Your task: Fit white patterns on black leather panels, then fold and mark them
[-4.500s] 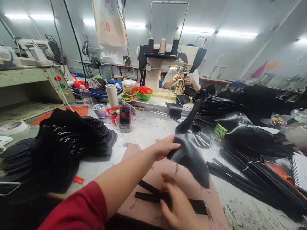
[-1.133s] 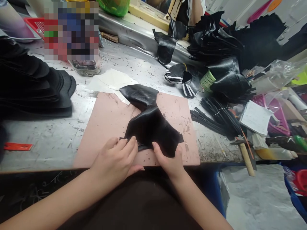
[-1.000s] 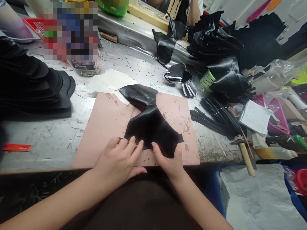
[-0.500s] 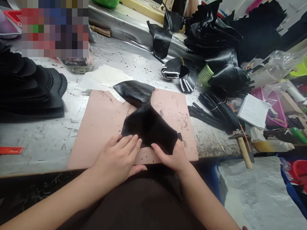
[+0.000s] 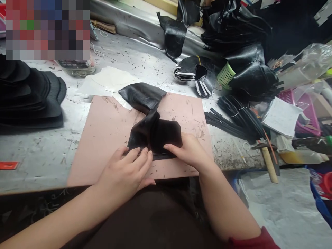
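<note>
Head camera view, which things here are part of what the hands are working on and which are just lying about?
In hand:
left hand
right hand
black leather piece, pressed by both
pink board beneath it

Lying about:
hammer
notebook
bundle of black strips
green basket
stack of black pieces

No legible text or labels

A leather-goods workshop, seen at a scuffed grey metal workbench (image 5: 46, 162) littered with thread scraps. A worn pink cutting board (image 5: 109, 124) lies at the bench's near edge. Left of the board sits a stack of cut black leather pieces (image 5: 28, 97). Right of the board lie bundles of thin black strips (image 5: 233, 117), a wooden-handled hammer (image 5: 268, 162) and a spiral notebook (image 5: 281, 116). Behind the board, heaps of glossy black leather (image 5: 233, 31) pile up.
</note>
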{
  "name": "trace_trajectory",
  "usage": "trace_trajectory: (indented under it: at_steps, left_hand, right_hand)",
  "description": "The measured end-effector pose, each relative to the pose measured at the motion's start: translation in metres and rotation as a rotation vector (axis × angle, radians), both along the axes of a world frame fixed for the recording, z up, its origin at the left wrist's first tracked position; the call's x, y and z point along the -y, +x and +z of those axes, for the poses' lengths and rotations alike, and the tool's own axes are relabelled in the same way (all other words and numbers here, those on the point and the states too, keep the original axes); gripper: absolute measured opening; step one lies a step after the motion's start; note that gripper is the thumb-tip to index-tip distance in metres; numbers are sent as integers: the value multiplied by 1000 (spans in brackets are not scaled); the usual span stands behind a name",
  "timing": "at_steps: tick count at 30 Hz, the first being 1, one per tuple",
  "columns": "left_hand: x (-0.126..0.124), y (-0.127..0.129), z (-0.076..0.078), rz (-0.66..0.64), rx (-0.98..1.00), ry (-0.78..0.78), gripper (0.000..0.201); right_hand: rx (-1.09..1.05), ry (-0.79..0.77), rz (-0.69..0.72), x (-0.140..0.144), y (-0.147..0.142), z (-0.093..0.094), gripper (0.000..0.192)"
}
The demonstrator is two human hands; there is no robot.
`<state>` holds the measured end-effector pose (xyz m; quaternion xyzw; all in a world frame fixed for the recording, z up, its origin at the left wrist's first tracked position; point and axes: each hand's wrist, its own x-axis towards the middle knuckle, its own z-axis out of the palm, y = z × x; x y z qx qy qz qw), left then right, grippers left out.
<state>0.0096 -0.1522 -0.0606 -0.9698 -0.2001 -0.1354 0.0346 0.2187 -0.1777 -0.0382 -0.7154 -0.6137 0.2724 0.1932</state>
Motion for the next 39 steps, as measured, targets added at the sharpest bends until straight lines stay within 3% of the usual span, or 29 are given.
trace_trajectory:
  at_steps: [5,12,16,19,21,22,26,28,31,34,39]
  left_hand:
    - [-2,1,0,7,2,2,39]
    - [1,7,0,13,-56,24,50]
    - [-2,17,9,36,-154,-39,60]
    - [0,15,13,41,-78,-108,55]
    - [6,9,13,58,77,-263,36]
    - [10,6,13,87,149,-421,27]
    - [23,0,14,358,361,-1474,22]
    - [26,4,17,514,605,-1829,29]
    - [29,11,22,691,894,-1894,33]
    - [31,15,22,760,908,-1800,36]
    - [35,16,14,767,770,-1633,33]
  right_hand:
    - [70,-28,33,-1,0,1,14]
    - [94,-30,59,3,-3,-1,19]
    - [161,13,50,8,-5,-1,29]
    - [128,81,-15,13,-9,0,35]
    - [-81,130,-124,19,-14,2,35]
    - [-214,152,-191,22,-19,3,35]
    - [-635,203,-421,37,-45,3,41]
    - [-744,217,-408,45,-56,1,41]
    - [-654,276,-274,54,-60,-1,35]
    - [-500,296,-242,59,-51,0,26]
    - [-764,-90,-314,64,-42,2,23]
